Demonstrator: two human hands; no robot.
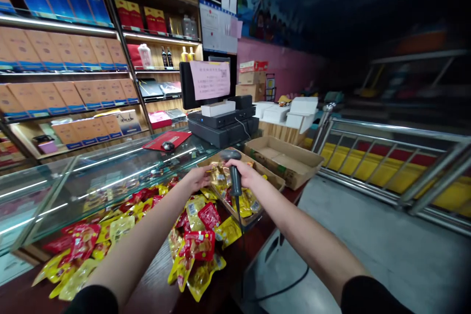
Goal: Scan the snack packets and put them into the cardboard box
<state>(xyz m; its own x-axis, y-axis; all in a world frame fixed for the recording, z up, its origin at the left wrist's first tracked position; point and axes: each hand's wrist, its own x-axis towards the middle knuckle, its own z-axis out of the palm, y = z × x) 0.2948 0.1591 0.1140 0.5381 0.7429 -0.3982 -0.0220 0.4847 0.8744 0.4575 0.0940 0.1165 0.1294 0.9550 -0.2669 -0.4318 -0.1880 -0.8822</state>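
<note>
My right hand [243,170] is wrapped round the dark handle of a barcode scanner [235,185], whose cable hangs down over the counter edge. At the left, my left hand [198,178] pinches the edge of a shiny golden snack packet [218,174] with a barcode label on it. The packet is just beside the scanner's head, above a cardboard tray [223,202] of similar packets. Red and yellow snack packets [199,245] lie in a heap nearer to me on the dark counter. Another pile of snack packets [84,240] spreads along the left, partly behind my left forearm.
A glass display counter [110,169] runs along the left, with a mouse [168,146] on a red mat. Behind stands a monitor [187,86] over a cash drawer [221,130]. An open cardboard box [309,164] lies right of the tray. Metal railings [382,130] stand at the right.
</note>
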